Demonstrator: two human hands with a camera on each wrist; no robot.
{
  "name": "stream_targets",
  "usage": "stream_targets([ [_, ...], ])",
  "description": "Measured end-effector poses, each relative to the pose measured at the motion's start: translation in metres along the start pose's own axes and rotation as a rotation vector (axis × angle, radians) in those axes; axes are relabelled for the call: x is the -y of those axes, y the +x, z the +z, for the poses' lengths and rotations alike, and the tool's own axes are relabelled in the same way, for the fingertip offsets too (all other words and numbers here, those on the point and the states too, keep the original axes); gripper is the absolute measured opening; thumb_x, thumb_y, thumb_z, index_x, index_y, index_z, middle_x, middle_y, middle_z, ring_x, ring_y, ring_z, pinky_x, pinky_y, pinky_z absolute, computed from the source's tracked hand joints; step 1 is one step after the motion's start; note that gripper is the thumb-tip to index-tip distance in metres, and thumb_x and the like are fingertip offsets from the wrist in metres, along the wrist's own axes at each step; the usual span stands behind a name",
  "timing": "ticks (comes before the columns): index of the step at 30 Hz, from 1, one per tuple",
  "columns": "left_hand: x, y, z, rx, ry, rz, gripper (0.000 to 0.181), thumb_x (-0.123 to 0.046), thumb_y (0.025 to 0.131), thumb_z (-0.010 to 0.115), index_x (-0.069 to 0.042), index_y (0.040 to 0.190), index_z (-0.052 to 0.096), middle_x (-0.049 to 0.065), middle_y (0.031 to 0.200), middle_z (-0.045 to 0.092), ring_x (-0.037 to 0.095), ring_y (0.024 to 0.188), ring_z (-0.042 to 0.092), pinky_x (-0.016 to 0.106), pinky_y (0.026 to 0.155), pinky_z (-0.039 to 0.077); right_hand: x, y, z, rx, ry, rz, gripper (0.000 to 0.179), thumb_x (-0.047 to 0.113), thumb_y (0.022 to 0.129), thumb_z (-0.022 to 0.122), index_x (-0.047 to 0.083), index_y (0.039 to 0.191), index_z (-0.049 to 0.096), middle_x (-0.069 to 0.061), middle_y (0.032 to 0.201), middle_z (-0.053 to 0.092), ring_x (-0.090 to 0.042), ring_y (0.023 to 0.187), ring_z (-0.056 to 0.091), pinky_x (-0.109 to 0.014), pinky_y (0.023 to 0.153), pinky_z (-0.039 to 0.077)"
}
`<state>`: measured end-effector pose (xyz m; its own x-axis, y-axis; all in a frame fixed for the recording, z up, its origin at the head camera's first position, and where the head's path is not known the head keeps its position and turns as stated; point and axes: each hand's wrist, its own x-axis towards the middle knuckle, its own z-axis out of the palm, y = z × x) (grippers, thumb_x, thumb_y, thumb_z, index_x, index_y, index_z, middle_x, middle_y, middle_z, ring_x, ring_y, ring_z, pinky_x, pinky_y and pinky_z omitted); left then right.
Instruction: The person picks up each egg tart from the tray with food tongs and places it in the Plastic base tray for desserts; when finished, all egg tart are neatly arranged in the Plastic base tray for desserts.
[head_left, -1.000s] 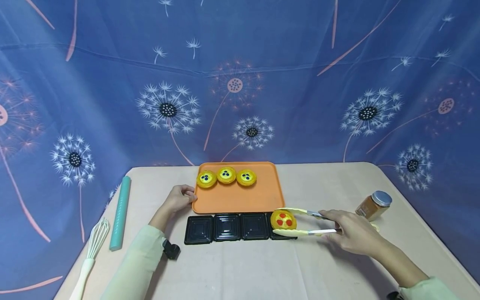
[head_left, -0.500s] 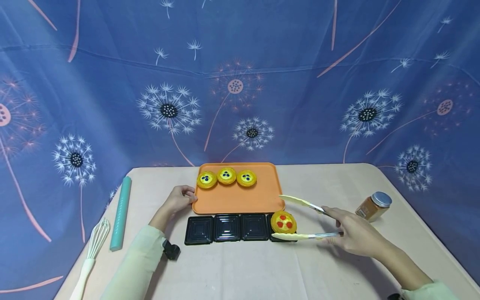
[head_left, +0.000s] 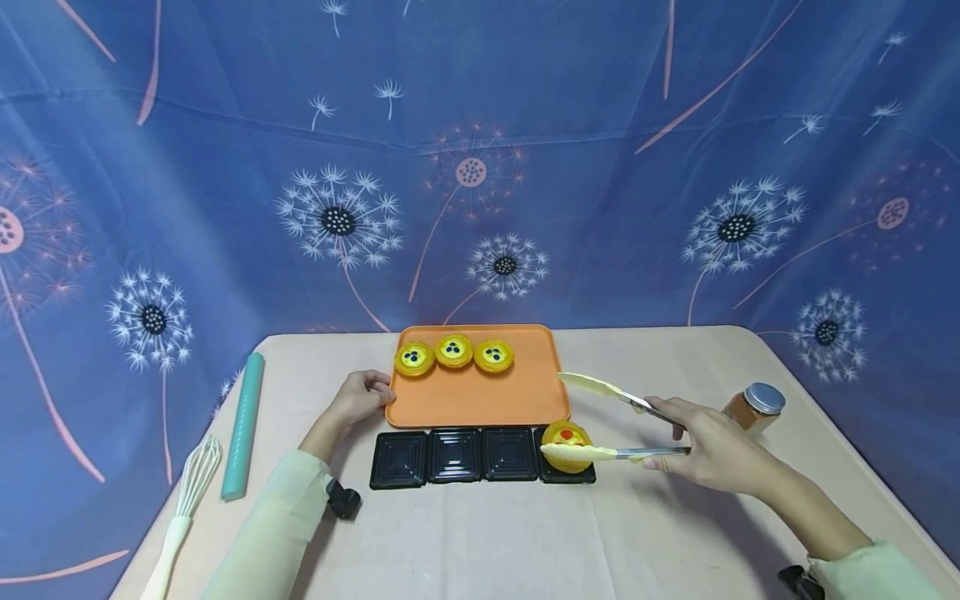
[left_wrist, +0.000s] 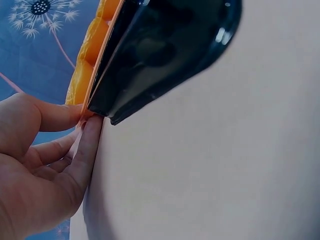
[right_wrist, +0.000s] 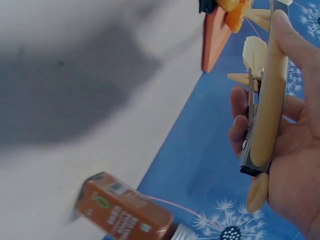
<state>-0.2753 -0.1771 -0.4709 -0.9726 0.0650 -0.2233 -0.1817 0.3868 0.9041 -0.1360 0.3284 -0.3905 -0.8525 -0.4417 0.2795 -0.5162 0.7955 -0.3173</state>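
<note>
In the head view my left hand (head_left: 360,398) pinches the left edge of an orange tray (head_left: 525,392). The left wrist view shows the thumb above the rim and fingers beneath. Three egg tarts (head_left: 454,351) with dark blue dots sit along the tray's far side. My right hand (head_left: 708,446) grips a pair of tongs (head_left: 585,452) with cream tips, their arms spread apart. The near arm passes over a red-dotted egg tart (head_left: 567,432), partly hiding it. That tart sits in the rightmost section of a black plastic container (head_left: 454,455) before the tray.
A jar (head_left: 750,408) of brown contents with a silver lid stands right of my right hand. At the left lie a teal rolling pin (head_left: 242,429) and a whisk (head_left: 183,508) with a pale handle. A blue dandelion-print cloth (head_left: 600,208) hangs behind the table.
The tongs have spread off the red-dotted tart. Their far tip has swung up toward the tray, and the near arm has risen over the tart. The left hand stays put.
</note>
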Motion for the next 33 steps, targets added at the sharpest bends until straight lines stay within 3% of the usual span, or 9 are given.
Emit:
stream_targets([
  [7, 0.001, -0.001, 0.001, 0.008, -0.005, 0.022, 0.031, 0.002, 0.090, 0.064, 0.012, 0.118, 0.056, 0.013, 0.093, 0.059, 0.018, 0.074, 0.057, 0.028, 0.063, 0.055, -0.003, 0.027, -0.004, -0.014, -0.009, -0.020, 0.083, 0.041, 0.075, 0.086, -0.005, 0.136, 0.055, -0.004, 0.105, 0.064, -0.006, 0.069, 0.050, -0.024, 0.054, 0.039],
  [16, -0.003, -0.001, 0.002, -0.011, -0.012, 0.012, 0.027, 0.002, 0.091, 0.064, 0.010, 0.116, 0.058, 0.010, 0.088, 0.055, 0.017, 0.073, 0.056, 0.028, 0.063, 0.055, -0.014, 0.077, 0.006, 0.022, 0.010, -0.017, 0.084, 0.042, 0.078, 0.084, -0.011, 0.135, 0.053, -0.012, 0.106, 0.067, -0.007, 0.066, 0.050, -0.026, 0.053, 0.042],
  [21, -0.003, 0.000, 0.002, -0.029, -0.018, 0.000, 0.025, 0.001, 0.091, 0.064, 0.008, 0.115, 0.059, 0.008, 0.086, 0.054, 0.017, 0.073, 0.056, 0.029, 0.064, 0.055, -0.017, 0.105, 0.022, 0.064, 0.003, 0.037, 0.085, 0.050, 0.077, 0.082, -0.008, 0.134, 0.055, -0.004, 0.085, 0.063, -0.010, 0.060, 0.046, -0.029, 0.050, 0.038],
  [25, -0.003, 0.001, 0.000, -0.036, -0.013, 0.009, 0.024, 0.001, 0.091, 0.063, 0.008, 0.114, 0.059, 0.008, 0.087, 0.054, 0.017, 0.073, 0.055, 0.029, 0.064, 0.055, -0.020, 0.122, 0.039, 0.085, 0.014, 0.086, 0.085, 0.050, 0.076, 0.083, -0.007, 0.134, 0.055, -0.006, 0.080, 0.059, -0.014, 0.058, 0.042, -0.031, 0.052, 0.034],
  [33, 0.001, 0.001, 0.000, -0.027, -0.023, 0.009, 0.023, 0.003, 0.091, 0.063, 0.009, 0.113, 0.059, 0.009, 0.086, 0.054, 0.017, 0.073, 0.055, 0.029, 0.064, 0.055, -0.023, 0.138, 0.065, 0.108, 0.034, 0.122, 0.090, 0.049, 0.076, 0.083, -0.009, 0.137, 0.052, -0.005, 0.067, 0.053, -0.014, 0.054, 0.040, -0.031, 0.051, 0.033],
])
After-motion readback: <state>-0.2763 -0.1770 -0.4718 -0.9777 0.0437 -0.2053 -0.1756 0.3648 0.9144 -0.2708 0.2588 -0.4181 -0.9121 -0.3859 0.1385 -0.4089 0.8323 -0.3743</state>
